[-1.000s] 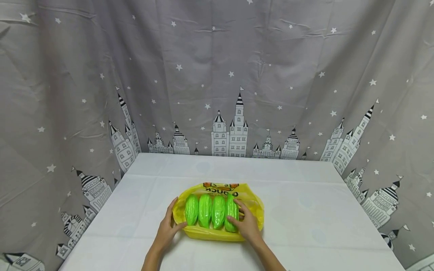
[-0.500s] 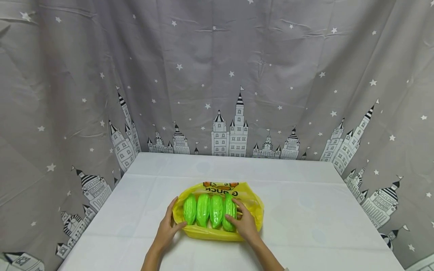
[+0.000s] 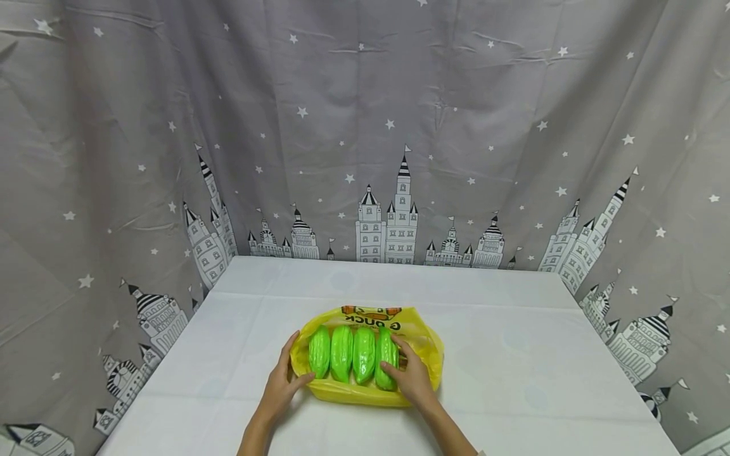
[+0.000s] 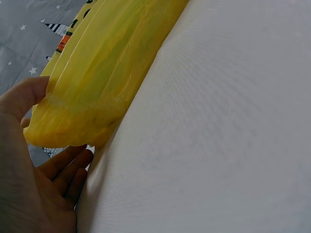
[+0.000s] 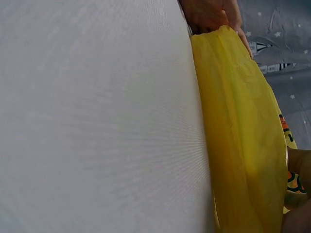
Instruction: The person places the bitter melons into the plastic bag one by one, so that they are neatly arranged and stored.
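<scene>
In the head view, a yellow plastic bag [image 3: 353, 394] lies open on the white table, with several shiny green bitter melons side by side in it. My left hand [image 3: 279, 383] holds the bag's left end, thumb over the front rim and the other fingers along the side. My right hand [image 3: 417, 382] is inside the bag's right part and grips the rightmost bitter melon [image 3: 386, 356], thumb at its front. From the left wrist, the bag's outer wall [image 4: 97, 73] hides the melons. The right wrist view shows the bag [image 5: 238, 131] side-on, hiding much of that hand.
A white cloth covers the table [image 3: 502, 354], extending well to both sides of the bag. Behind it and along both sides hangs a grey curtain [image 3: 456, 126] printed with stars and castles.
My right hand and the row of bitter melons have shifted slightly to the left within the bag, mostly in the first half second. My left hand has stayed in place.
</scene>
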`<state>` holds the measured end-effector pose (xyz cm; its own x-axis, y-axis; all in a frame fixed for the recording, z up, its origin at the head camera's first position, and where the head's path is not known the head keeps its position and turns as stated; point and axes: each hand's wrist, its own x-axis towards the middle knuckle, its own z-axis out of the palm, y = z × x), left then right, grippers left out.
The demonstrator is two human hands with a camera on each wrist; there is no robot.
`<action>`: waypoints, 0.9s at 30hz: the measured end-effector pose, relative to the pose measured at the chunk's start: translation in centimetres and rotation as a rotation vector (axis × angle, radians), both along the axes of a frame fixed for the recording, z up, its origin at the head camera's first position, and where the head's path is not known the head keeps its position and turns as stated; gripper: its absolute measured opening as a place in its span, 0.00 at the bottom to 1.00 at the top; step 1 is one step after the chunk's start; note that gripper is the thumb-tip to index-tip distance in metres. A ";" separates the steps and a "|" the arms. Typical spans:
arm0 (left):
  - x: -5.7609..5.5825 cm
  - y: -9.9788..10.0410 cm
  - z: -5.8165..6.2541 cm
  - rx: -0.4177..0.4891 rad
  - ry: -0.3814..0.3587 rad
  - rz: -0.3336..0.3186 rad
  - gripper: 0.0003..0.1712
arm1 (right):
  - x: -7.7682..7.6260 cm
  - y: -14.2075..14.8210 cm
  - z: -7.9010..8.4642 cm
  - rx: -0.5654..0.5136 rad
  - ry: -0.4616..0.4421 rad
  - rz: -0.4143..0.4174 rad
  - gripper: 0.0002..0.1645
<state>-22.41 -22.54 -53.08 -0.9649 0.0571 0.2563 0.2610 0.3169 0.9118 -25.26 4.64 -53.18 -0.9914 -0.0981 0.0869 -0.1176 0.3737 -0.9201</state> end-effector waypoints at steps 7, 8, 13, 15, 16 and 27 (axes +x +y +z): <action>-0.1 0.0 -0.1 -0.012 -0.004 0.010 0.48 | 0.0 -0.1 -0.1 0.024 0.004 -0.006 0.37; -0.1 0.0 -0.2 -0.012 -0.004 0.010 0.48 | 0.0 -0.1 -0.1 0.031 0.003 -0.006 0.37; 0.0 0.0 -0.1 -0.004 -0.011 0.007 0.49 | 0.0 -0.1 -0.1 0.055 -0.006 -0.006 0.36; 0.0 0.0 -0.1 -0.002 -0.016 0.003 0.49 | 0.0 -0.1 0.0 0.056 -0.006 -0.004 0.36; -0.1 0.0 -0.1 -0.002 -0.018 0.001 0.49 | 0.0 -0.1 0.0 0.054 -0.006 -0.003 0.36; 0.0 0.0 0.0 -0.010 0.007 0.001 0.49 | -0.1 0.0 0.0 0.052 0.000 0.003 0.36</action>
